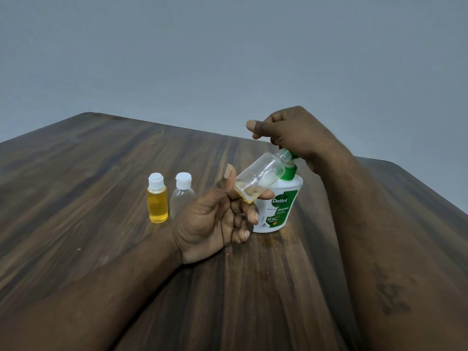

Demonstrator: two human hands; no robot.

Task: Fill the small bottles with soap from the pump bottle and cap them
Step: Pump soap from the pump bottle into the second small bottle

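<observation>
**Mid-fill at the pump, one small bottle done**

Pinched near its base between thumb and fingers of the left hand: a small clear plastic bottle, uncapped, tilted, mouth raised right up to the spout of the green pump head. Curled over that pump head from above: the right hand, fingers folded down, thumb sticking out free. Most of the head hidden under the palm. Standing upright on the dark wooden table, just behind the left hand: the white plastic pump bottle with a green label.

Judged as early in this fill: only a thin pool of yellowish soap low in the tilted bottle. No loose cap for it in sight.

Off to the left, side by side and upright: a small bottle full of yellow soap under a white cap, finished by the look of it, and a small clear bottle under a white flip cap, seemingly empty.

Next, most likely: more presses straight down on the pump, small mouth kept square under the spout to avoid dribbles down the outside. Calls for a steady left hand and a centred push, with nothing bracing the pump bottle's body against tipping. After that, bottle brought upright, cap found and fitted, then on to the empty one.
</observation>
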